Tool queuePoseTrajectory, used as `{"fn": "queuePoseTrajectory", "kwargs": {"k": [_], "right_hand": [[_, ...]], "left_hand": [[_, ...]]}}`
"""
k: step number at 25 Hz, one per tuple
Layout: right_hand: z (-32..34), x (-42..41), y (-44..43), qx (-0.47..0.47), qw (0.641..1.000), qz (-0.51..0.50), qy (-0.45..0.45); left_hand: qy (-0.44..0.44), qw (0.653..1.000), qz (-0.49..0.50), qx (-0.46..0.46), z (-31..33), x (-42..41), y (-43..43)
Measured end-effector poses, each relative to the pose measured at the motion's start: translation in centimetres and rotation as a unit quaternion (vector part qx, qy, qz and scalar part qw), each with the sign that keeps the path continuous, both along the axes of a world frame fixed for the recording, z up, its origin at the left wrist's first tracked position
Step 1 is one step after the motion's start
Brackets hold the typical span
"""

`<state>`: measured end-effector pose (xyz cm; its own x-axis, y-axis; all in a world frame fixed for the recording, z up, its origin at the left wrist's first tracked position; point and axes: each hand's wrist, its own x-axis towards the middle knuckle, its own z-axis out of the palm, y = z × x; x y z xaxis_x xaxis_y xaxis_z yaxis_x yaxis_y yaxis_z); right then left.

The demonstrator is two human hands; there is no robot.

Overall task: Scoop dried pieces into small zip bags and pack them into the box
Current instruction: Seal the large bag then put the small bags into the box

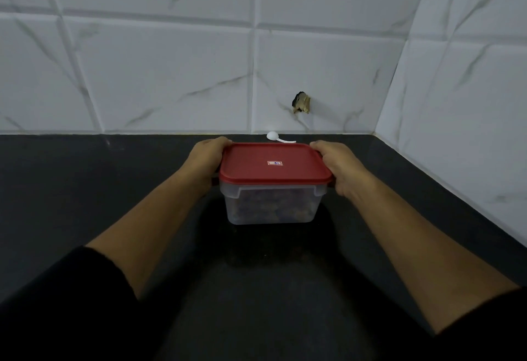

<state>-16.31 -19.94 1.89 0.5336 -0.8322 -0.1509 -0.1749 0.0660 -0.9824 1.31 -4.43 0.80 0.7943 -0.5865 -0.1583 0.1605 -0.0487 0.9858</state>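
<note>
A clear plastic box point(272, 206) with a red lid point(273, 165) stands on the dark counter point(85, 189), brownish dried pieces showing through its wall. My left hand point(206, 158) grips the box's left side, fingers curled over the lid's far left corner. My right hand point(340, 165) grips the right side, fingers over the far right corner. A small white scoop point(278, 137) lies on the counter just behind the box, near the wall. No zip bags are in view.
White marble-look tiled walls point(171, 75) meet in a corner at the back right. A dark hole point(301, 103) is broken into the back wall above the scoop. The counter stretches left and toward me.
</note>
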Motion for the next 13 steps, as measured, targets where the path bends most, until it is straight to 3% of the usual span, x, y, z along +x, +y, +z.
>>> {"fn": "queuePoseTrajectory", "kwargs": {"k": [3,5,7,9,11,13], "right_hand": [[-0.2,0.2,-0.4,-0.042,0.999,0.000,-0.007],[-0.4,0.2,-0.6,-0.084,0.996,0.008,0.006],[-0.6,0.2,-0.9,-0.120,0.993,0.011,0.019],[-0.6,0.2,-1.3,-0.158,0.987,0.011,0.026],[-0.8,0.3,-1.5,-0.207,0.977,0.013,0.043],[-0.9,0.4,-1.5,-0.257,0.964,0.009,0.074]], "left_hand": [[-0.004,1.000,-0.005,-0.027,-0.1,0.3,-0.2],[-0.132,0.991,0.009,-0.008,-0.7,0.4,0.3],[-0.300,0.951,0.038,0.063,-0.8,0.7,1.0],[-0.433,0.887,0.052,0.150,0.6,0.4,1.6],[-0.515,0.842,0.050,0.149,2.4,-0.6,1.9],[-0.544,0.829,0.003,0.134,3.2,-2.4,1.9]]}}
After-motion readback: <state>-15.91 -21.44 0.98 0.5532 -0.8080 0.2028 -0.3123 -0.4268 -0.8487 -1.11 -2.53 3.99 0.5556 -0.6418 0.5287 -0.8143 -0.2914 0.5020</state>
